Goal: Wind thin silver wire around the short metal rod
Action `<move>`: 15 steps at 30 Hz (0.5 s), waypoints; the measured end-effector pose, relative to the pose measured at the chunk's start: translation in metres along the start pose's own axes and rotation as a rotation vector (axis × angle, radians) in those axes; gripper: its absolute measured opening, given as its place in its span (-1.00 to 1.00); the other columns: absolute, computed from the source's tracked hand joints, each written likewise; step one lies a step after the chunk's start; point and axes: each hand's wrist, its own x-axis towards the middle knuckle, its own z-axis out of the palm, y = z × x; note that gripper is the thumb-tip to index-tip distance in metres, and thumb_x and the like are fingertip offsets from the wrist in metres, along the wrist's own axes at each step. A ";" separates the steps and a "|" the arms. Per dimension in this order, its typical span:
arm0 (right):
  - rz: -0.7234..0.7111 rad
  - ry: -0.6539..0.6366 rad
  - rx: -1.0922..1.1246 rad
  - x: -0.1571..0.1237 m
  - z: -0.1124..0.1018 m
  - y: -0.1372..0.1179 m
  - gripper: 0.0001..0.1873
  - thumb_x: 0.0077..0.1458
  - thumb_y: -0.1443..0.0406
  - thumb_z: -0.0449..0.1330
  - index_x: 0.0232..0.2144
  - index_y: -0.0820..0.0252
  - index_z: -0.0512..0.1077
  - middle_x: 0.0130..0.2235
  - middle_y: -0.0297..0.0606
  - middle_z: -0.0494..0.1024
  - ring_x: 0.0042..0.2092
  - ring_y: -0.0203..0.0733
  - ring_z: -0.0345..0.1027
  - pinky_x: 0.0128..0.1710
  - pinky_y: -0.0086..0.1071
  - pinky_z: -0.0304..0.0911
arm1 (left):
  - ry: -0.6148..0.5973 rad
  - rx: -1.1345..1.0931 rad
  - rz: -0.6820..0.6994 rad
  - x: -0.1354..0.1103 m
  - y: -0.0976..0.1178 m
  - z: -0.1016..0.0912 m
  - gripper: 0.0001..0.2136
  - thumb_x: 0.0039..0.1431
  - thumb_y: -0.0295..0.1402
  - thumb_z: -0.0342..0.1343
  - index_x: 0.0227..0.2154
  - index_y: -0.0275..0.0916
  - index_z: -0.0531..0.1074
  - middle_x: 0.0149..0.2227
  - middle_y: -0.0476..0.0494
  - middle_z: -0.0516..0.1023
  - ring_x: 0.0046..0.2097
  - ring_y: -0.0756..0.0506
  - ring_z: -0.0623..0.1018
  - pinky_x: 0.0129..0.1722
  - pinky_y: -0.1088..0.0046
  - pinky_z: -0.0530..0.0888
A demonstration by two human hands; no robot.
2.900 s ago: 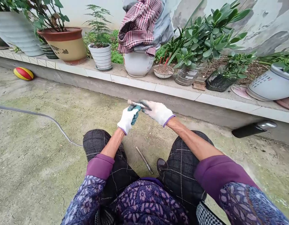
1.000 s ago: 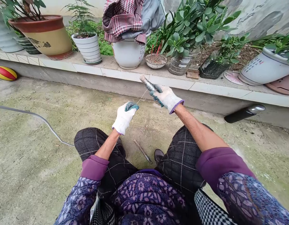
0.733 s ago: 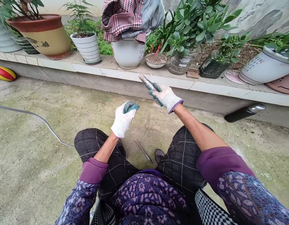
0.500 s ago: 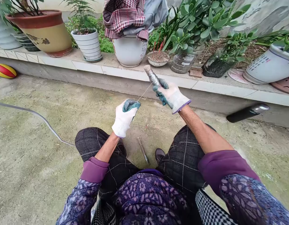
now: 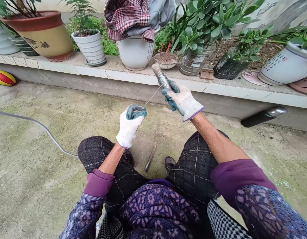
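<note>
Stick (image 5: 150,158) lies on the ground (image 5: 49,132), bodyward of the gloved left hand (image 5: 130,124), which pinches a thin strand (image 5: 153,96). The strand rises to a silver-wound rod (image 5: 162,79) jutting forward from the gloved right hand (image 5: 183,99), closed firmly around it. Beyond that hand sit a shallow bowl (image 5: 168,65) and a white pot (image 5: 135,53) topped with checked cloth (image 5: 128,20)

We see the loose rod (image 5: 150,158) now slanting the opposite way, and our left hand (image 5: 132,121) parted from the right hand (image 5: 180,96), wire (image 5: 153,95) spanning between.
</note>
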 end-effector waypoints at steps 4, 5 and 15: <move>0.003 -0.024 -0.056 -0.002 0.000 0.000 -0.45 0.12 -0.01 0.24 0.09 0.07 0.41 -0.46 -0.35 0.42 -0.57 -0.32 0.13 -0.66 -0.45 0.13 | 0.072 0.014 0.071 0.003 0.001 0.000 -0.81 0.00 -0.29 0.31 -0.31 -0.23 0.57 -0.29 -0.14 0.64 -0.28 -0.08 0.59 -0.30 0.41 0.52; -0.002 -0.028 -0.059 -0.002 0.000 0.001 -0.45 0.11 -0.02 0.24 0.09 0.07 0.41 -0.46 -0.35 0.42 -0.57 -0.32 0.13 -0.66 -0.44 0.13 | 0.082 0.017 0.078 0.004 0.001 -0.001 -0.81 0.00 -0.29 0.31 -0.31 -0.23 0.56 -0.27 -0.15 0.65 -0.24 -0.09 0.60 -0.27 0.40 0.53; -0.004 -0.078 0.060 -0.011 -0.002 -0.009 -0.58 0.11 -0.02 0.27 -0.10 0.09 0.40 -0.47 -0.38 0.38 -0.60 -0.36 0.08 -0.71 -0.45 0.06 | -0.019 0.021 0.016 -0.010 0.012 -0.005 -0.88 0.03 -0.31 0.22 -0.36 -0.20 0.53 -0.36 -0.13 0.60 -0.26 -0.09 0.58 -0.32 0.41 0.51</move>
